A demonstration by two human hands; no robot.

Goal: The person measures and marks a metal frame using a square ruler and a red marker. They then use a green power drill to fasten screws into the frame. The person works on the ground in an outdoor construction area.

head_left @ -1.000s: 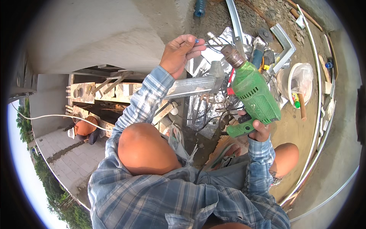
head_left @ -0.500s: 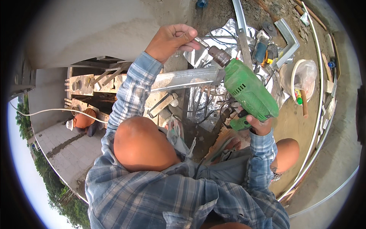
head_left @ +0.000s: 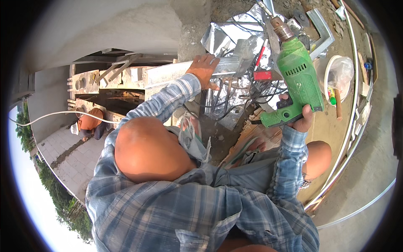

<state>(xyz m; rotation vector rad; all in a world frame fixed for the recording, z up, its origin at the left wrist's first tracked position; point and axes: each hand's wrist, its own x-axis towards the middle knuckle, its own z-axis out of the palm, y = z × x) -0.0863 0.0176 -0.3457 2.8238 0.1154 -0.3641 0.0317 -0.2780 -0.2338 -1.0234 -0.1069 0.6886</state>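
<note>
Nearby, one scuffed green drill [head_left: 300, 77] with a browned chuck [head_left: 280, 28] sits right of one metal channel [head_left: 228, 66], the right hand [head_left: 303, 121] wrapped around its handle [head_left: 273, 119]. Beyond, the left hand [head_left: 203, 70] lies over that channel, thumb apart; gripping or not, I cannot tell. Farther, one person [head_left: 91, 119] crouches.

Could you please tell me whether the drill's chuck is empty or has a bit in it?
Not empty: a metal bit juts from the chuck of the drill in the right hand.
</note>
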